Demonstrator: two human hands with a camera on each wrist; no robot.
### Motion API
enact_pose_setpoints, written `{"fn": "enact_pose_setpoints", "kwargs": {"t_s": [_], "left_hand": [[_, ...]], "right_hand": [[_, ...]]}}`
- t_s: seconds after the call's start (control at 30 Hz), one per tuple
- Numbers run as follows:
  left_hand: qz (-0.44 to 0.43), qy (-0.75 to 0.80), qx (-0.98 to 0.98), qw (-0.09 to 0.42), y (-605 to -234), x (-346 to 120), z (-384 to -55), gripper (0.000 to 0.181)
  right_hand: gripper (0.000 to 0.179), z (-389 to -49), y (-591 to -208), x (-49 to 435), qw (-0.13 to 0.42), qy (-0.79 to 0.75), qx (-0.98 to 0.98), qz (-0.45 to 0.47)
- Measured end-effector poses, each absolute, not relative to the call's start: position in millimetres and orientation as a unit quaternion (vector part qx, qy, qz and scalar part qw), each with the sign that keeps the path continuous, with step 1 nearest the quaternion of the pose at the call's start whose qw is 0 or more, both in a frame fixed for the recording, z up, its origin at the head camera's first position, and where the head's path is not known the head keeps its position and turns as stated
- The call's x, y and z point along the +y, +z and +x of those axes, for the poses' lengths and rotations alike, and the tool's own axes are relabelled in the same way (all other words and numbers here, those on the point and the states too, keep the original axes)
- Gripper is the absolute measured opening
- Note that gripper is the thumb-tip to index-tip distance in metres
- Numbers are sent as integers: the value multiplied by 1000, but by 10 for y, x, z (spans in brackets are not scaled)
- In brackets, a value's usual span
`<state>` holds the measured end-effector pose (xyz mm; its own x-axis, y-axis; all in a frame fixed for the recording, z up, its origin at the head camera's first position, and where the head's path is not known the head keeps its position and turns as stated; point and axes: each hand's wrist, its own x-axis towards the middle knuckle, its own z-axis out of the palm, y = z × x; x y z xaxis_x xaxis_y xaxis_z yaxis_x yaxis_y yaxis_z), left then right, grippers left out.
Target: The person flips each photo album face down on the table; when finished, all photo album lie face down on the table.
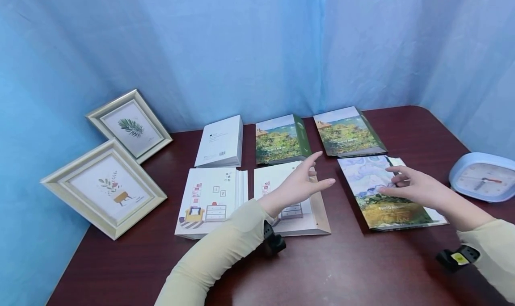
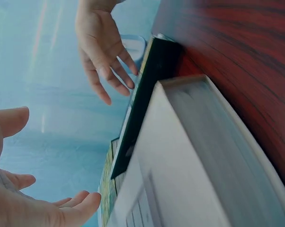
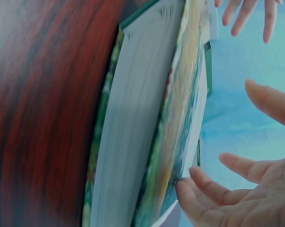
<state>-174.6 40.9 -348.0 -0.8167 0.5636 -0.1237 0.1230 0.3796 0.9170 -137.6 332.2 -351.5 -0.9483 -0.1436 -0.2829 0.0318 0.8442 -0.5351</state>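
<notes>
My left hand (image 1: 295, 185), fingers spread and holding nothing, hovers over a white photo album (image 1: 291, 214) with a chest of drawers drawn on its cover. To the right, a photo album with a painted sky and field (image 1: 382, 203) lies flat on the table. Above its cover is my right hand (image 1: 420, 190), its fingers loosely bent with nothing between them. In the right wrist view the right fingertips (image 3: 192, 189) come right at the cover of the painted album (image 3: 166, 137), whose white page edges show. Both palms (image 2: 102, 35) face inward.
Another furniture-print album (image 1: 213, 207) lies left of centre. Behind stand a white album (image 1: 220, 140) and two garden-print albums (image 1: 277, 140), (image 1: 348, 132). Two framed pictures (image 1: 134, 125), (image 1: 112, 190) are at the left, a blue clock (image 1: 483, 176) at the right. Blue curtains (image 1: 257, 51) hang behind.
</notes>
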Motion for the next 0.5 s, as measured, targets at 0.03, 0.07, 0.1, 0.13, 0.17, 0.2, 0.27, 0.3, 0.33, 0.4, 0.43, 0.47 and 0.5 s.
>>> {"fn": "enact_pose_setpoints", "kwargs": {"t_s": [0.03,0.07,0.1,0.13,0.17,0.2,0.27,0.3,0.33,0.4,0.43,0.47,0.5], "left_hand": [[208,519,800,217,-3478,440,-1748,74],[203,525,797,221,-3476,471,-1749,74],[198,530,793,225,-3475,501,-1749,74],[193,535,790,229,-3474,531,-1747,73],[187,540,787,234,-3475,559,-1745,73],[183,546,781,239,-3477,588,-1742,72],[175,557,773,250,-3485,639,-1735,70],[170,563,767,255,-3488,663,-1731,70],[167,569,762,259,-3491,687,-1728,69],[159,577,756,264,-3499,734,-1723,68],[157,578,756,263,-3502,755,-1720,67],[155,577,758,262,-3506,774,-1718,67],[154,576,760,261,-3510,792,-1716,67]], "right_hand": [[85,-1379,-3518,3346,161,-272,948,-28],[86,-1384,-3522,3368,164,-269,949,-27],[87,-1385,-3526,3388,164,-265,950,-25],[88,-1387,-3531,3405,164,-262,951,-22],[89,-1388,-3537,3421,164,-259,952,-20],[90,-1389,-3544,3437,164,-257,952,-18],[92,-1391,-3558,3462,162,-250,955,-16],[93,-1392,-3566,3473,161,-246,956,-16],[94,-1395,-3575,3484,159,-243,957,-15],[97,-1402,-3594,3507,152,-239,959,-14],[98,-1406,-3604,3519,148,-238,960,-13],[99,-1410,-3613,3532,145,-239,960,-12],[100,-1412,-3623,3548,142,-240,960,-10]]}}
